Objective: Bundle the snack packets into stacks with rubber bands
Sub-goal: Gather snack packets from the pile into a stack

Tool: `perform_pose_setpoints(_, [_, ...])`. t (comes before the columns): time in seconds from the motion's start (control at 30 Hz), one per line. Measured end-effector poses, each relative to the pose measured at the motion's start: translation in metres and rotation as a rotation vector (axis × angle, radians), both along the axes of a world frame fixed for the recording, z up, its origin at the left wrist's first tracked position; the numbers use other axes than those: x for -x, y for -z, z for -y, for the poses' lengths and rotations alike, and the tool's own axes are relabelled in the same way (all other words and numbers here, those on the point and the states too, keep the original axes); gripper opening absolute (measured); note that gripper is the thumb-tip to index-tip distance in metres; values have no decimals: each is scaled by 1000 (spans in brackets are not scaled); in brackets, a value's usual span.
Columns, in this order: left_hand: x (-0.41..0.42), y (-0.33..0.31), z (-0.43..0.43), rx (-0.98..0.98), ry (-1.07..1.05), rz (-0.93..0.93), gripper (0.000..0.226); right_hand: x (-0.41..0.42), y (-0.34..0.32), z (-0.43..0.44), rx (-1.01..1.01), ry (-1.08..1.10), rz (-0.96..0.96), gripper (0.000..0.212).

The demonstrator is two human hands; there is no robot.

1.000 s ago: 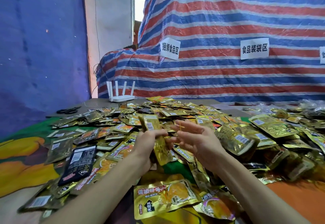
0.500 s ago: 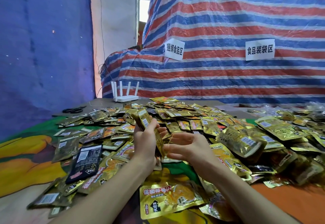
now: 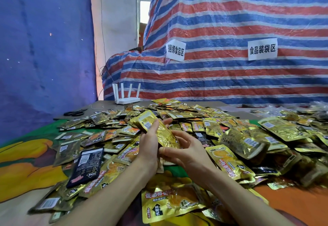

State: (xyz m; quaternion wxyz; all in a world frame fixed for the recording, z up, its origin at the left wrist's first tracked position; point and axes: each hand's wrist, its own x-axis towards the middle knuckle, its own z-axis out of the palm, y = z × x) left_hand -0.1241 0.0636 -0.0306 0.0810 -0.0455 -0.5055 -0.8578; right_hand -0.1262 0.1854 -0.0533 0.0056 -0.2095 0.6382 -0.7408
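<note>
fingers (image 3: 155, 126) of the left hand (image 3: 149, 147) are clamped round a stack (image 3: 147, 121) of gold packets, thumb on the near face, tips showing past the far edge. the stack is held tilted above the heap, its top end leaning away to the left. the right hand (image 3: 190, 154) meets it from below, its fingers (image 3: 177, 134) curled against the lower end, so both hands grip the one stack. no rubber band shows on either hand or on the stack; it may be hidden, i cannot tell.

the step looks like squaring the stack before banding. to do it well, hold the left grip firm at the middle, level the bottom edges with the right, and watch that no packet slides out sideways, since the foil looks slick. the band should sit round the middle, snug but not so tight that the packets buckle.

around the hands a heap (image 3: 204, 119) of loose packets covers the tabletop (image 3: 292, 206), mostly gold, with a black packet (image 3: 87, 165) to the left and a large gold packet (image 3: 170, 202) just in front. no box, tray or bin shows, and nothing is sorted into anything. the packets are sealed, their contents hidden. further off lie scissors (image 3: 74, 113) and a white router (image 3: 126, 100), with a striped tarp (image 3: 221, 76) behind.
</note>
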Motion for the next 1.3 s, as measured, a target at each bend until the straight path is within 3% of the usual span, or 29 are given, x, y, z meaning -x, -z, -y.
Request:
perform_pose_setpoints(0.27, [1, 5, -5, 18, 174, 53, 39, -14, -10, -2, -226, 228, -179, 91])
perform_pose_setpoints(0.3, [1, 6, -5, 16, 183, 57, 35, -15, -10, -3, -251, 210, -160, 83])
perform_pose_setpoints(0.43, [6, 4, -4, -19, 203, 83, 34, -14, -14, -7, -177, 135, -55, 16])
perform_pose_setpoints(0.47, [6, 4, -3, 1, 215, 94, 34, -13, -15, -8, -177, 159, -52, 8])
perform_pose_setpoints(0.67, [-1, 2, -6, 324, 124, 66, 44, -12, -30, -27, -252, 355, -26, 21])
perform_pose_setpoints(0.8, [0, 1, -2, 372, -30, 12, 40, -17, -50, -63, -523, 614, -176, 23])
perform_pose_setpoints(0.97, [8, 1, 8, 427, -238, -100, 17, -26, -54, -96, -986, 908, -359, 14])
perform_pose_setpoints(1.03, [9, 1, 12, 533, -353, -167, 8, -30, -42, -100, -1197, 991, -371, 20])
perform_pose_setpoints(1.13, [12, 1, 20, 823, -511, -218, 12, -30, -29, -103, -1535, 1132, -277, 34])
perform_pose_setpoints(1.23, [15, -1, 31, 1301, -612, -106, 15, -31, -31, -98, -1540, 1187, -285, 32])
perform_pose_setpoints(1.3, [14, -4, 36, 1570, -510, 58, 42, -30, -35, -90, -1486, 1184, -347, 33])
